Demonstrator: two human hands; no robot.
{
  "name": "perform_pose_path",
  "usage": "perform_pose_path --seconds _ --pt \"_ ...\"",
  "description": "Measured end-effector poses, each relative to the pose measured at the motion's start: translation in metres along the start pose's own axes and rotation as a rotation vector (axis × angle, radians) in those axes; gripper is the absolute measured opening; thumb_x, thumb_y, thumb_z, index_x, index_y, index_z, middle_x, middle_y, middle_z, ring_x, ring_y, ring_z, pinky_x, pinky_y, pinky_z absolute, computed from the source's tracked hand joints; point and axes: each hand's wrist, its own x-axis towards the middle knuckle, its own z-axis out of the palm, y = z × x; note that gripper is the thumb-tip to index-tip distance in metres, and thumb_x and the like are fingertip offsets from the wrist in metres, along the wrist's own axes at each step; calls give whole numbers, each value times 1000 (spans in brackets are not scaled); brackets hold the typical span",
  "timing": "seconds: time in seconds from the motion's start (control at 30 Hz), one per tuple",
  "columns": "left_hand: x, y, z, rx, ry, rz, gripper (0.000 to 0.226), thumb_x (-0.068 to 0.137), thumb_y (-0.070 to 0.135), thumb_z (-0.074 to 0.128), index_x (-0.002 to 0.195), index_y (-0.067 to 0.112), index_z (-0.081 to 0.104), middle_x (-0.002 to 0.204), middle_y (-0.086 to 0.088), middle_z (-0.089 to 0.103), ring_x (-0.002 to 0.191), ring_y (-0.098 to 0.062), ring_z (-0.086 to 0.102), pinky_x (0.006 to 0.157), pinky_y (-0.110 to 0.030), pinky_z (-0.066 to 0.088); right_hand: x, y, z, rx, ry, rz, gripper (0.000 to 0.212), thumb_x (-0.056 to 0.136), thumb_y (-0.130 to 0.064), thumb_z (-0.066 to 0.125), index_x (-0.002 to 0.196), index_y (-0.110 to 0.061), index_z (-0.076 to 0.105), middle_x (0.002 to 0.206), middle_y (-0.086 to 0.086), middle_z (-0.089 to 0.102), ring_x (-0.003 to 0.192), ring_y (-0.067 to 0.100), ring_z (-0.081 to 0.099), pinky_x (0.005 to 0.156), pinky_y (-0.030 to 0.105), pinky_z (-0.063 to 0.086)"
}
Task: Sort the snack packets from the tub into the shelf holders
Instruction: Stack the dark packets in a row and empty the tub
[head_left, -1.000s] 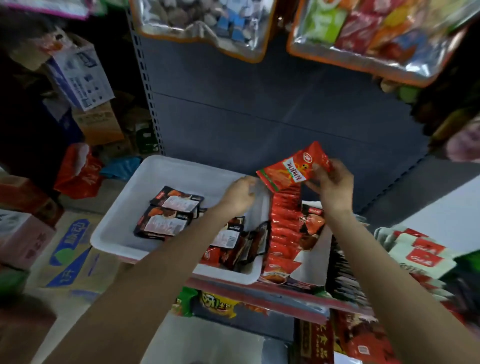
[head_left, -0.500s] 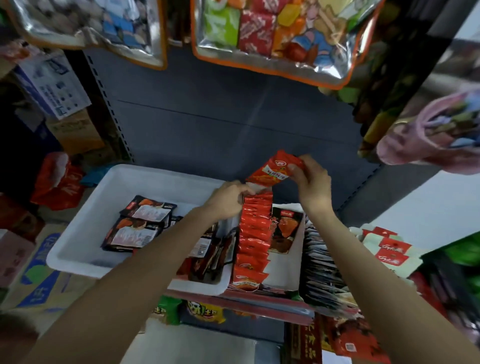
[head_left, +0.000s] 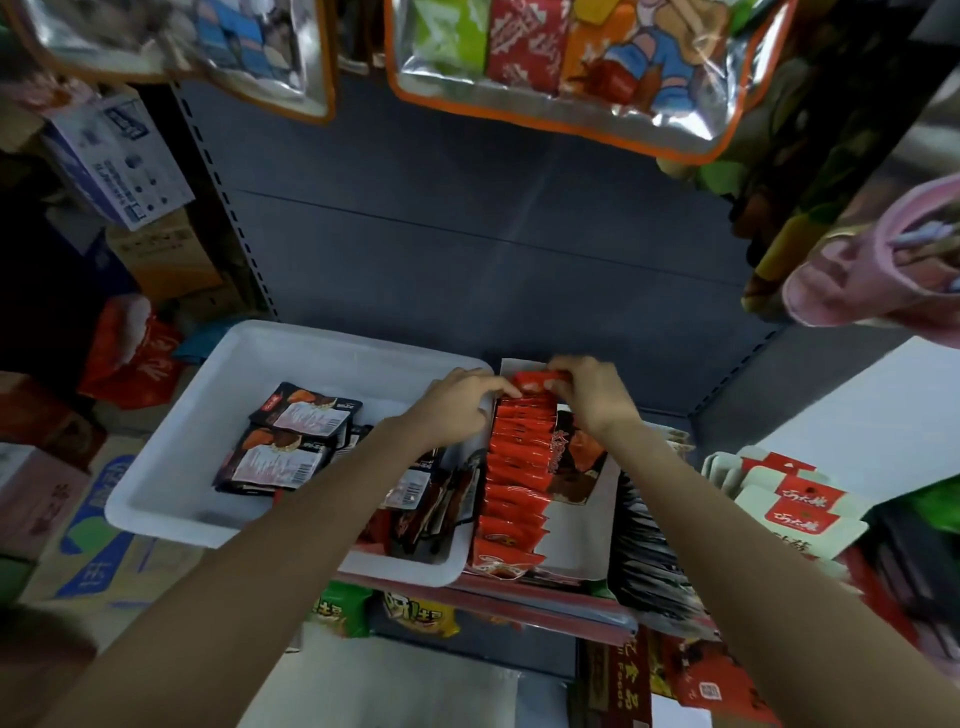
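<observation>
Head view shows both hands, left hand (head_left: 457, 402) and right hand (head_left: 587, 395), pinching a red packet (head_left: 535, 383) into the holder (head_left: 582, 540) row's 12 o'clock end, beside the tub (head_left: 171, 488); next: release, reach tub at 9 o'clock.

I'm in a small shop: grey metal shelving (head_left: 467, 234) stocked with snack packets (head_left: 514, 478), hanging candy bags (head_left: 561, 62) overhead, cardboard stock boxes (head_left: 119, 161) piled beside me
</observation>
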Motion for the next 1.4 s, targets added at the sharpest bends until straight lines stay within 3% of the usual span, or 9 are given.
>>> perform_pose_path --seconds 0.2,0.33,0.53,0.63,0.73,0.9,1.03,1.2,1.4 --pt "0 -9 2 -125 63 -4 55 84 -3 45 130 25 52 135 0 52 126 -19 42 104 -39 37 -4 2 13 74 213 -50 19 94 -19 53 107 -20 67 108 3 68 94 22 64 83 38 52" --pt "-6 -12 6 -235 101 -7 52 85 -4 47 131 20 51 130 1 56 123 -14 48 106 -35 38 -1 -1 20 -48 2 56 26 98 -26 46 117 -20 63 115 8 66 102 28 61 89 40 50" --pt "-37 -36 -3 -331 259 -58 35 89 -4 49 121 8 58 122 -3 60 113 -12 53 89 -9 34 -21 -29 35 -69 230 -157 24 93 -13 50 112 -12 65 112 10 64 106 28 54 92 40 45" --pt "-66 -71 -4 -333 258 -148 25 89 -3 54 109 8 63 114 -6 64 105 -13 57 92 -19 42 -36 -59 56 -36 120 -276 30 92 -8 50 119 -12 62 121 8 60 114 25 51 95 31 41" --pt "-91 -109 -6 -240 206 -251 18 88 2 59 104 5 67 109 -11 67 97 -14 59 84 -11 41 -44 -93 86 -19 -43 -373 33 92 -9 51 124 -13 59 127 6 56 119 22 49 97 30 40" --pt "-119 -151 -5 -48 -23 -360 30 88 16 63 118 11 63 125 -7 58 117 -22 53 92 -20 35 -40 -123 133 -140 -329 -386 46 90 -19 59 135 -15 49 137 9 46 126 25 43 104 34 37" --pt "-122 -169 -1 -77 -150 -349 33 89 15 62 122 13 61 130 -6 55 117 -20 54 97 -27 41 -32 -121 162 -332 -506 -334 45 81 -24 71 123 -18 56 128 10 44 121 28 41 98 37 41" --pt "-124 -173 -4 -92 -109 -300 27 95 22 54 118 12 64 124 -4 60 112 -19 54 92 -25 39 -35 -126 176 -367 -354 -330 19 85 -5 56 93 -18 68 124 8 44 118 28 42 94 40 45" --pt "-134 -189 -9 -235 -48 -286 34 84 30 69 116 23 63 124 6 59 116 -11 52 98 -29 39 -40 -121 156 -7 -288 -318 21 91 -5 53 75 -19 52 94 4 59 92 20 58 85 34 48"
